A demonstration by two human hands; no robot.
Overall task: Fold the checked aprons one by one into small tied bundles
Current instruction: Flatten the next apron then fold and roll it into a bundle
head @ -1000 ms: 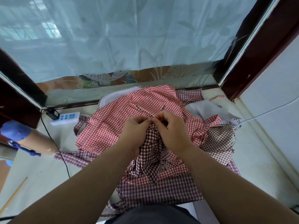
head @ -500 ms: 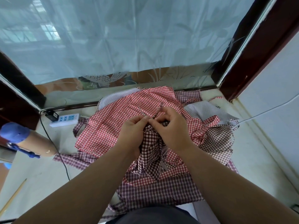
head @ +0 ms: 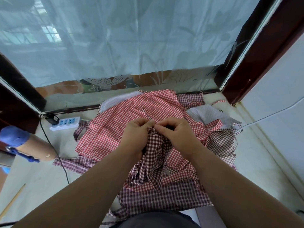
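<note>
While the heap of red checked aprons (head: pixel 125 122) lies beneath, both hands, left (head: pixel 137 134) and right (head: pixel 176 134), pinch the dark maroon checked apron (head: pixel 153 155).

You're seeing the dark-checked apron (head: pixel 153 155) hanging bunched above the red-checked aprons (head: pixel 118 127) lying crumpled on the floor.

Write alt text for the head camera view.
Both hands, left hand and right hand, pinch a dark checked apron above a pile of red checked aprons by a curtained window; a power strip lies left.
</note>
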